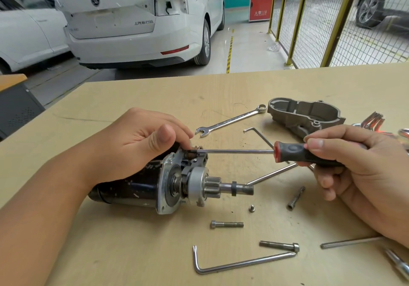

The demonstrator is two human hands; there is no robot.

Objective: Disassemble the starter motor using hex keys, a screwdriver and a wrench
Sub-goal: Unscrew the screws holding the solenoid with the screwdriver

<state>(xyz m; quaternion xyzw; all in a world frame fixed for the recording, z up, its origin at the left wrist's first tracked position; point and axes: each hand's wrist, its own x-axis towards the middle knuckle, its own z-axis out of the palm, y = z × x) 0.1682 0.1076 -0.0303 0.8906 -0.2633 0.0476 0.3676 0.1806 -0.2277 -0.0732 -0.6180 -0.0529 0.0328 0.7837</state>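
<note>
Centrally, the starter motor (152,184) lay on its side on the wooden table (132,252), its black body toward the person's left and its pinion gear and shaft pointing right; the left hand (141,139) rested over the top of the motor's body, fingers curled down around its far upper part by the mounting plate, thumb raised and visible. The right hand (352,159), to the right of the motor, gripped the red-and-black handle of the screwdriver (276,151) with fingers wrapped round it; the shaft ran level leftward and its tip met the small fitting at the top of the motor's front end, just under the left fingertips.

Beyond the motor to the right lay the wrench (231,121) — open end toward the motor — and farther right the grey cast housing (306,115), apart from the motor. A thin hex key (259,135) lay behind the screwdriver shaft; another long rod (272,174) ran from near the motor's shaft tip toward the right hand. Nearer the person than the motor lay three loose bolts (226,224), (279,246), (296,198) and a small screw (251,208); a large hex key (239,262) lay nearest, just below one bolt; another straight bar (352,242) showed under the right wrist.

Behind the table, well beyond the motor — a white car (141,20) and a yellow-framed mesh fence (332,20).
</note>
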